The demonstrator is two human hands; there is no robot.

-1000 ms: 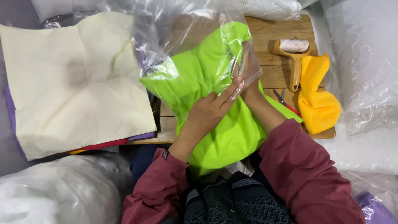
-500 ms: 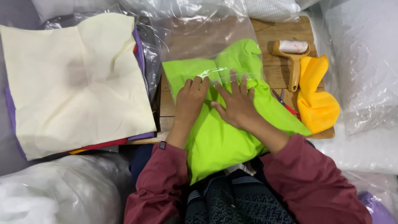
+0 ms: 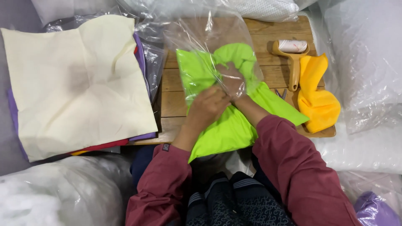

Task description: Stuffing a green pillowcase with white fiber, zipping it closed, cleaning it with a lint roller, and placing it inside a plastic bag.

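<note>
A lime green cloth (image 3: 228, 129) lies on the wooden board (image 3: 268, 42), its far part inside a clear plastic bag (image 3: 201, 37). My right hand (image 3: 232, 81) is inside the bag's mouth, fingers closed on bunched green cloth. My left hand (image 3: 207, 106) rests just outside the opening, gripping the bag's edge and the cloth beneath it. The near half of the cloth hangs off the board toward my lap.
A stack of square fabric covers topped by a cream one (image 3: 75, 83) lies at the left. A wooden-handled lint roller (image 3: 293, 56), a yellow cloth (image 3: 318, 96) and small scissors (image 3: 281, 93) sit on the board's right. Plastic-wrapped stuffing bags (image 3: 368, 62) surround the board.
Earlier both hands pressed flat on the green cloth. Now the right hand has gone into the bag with bunched cloth, and the bag covers more of it.
</note>
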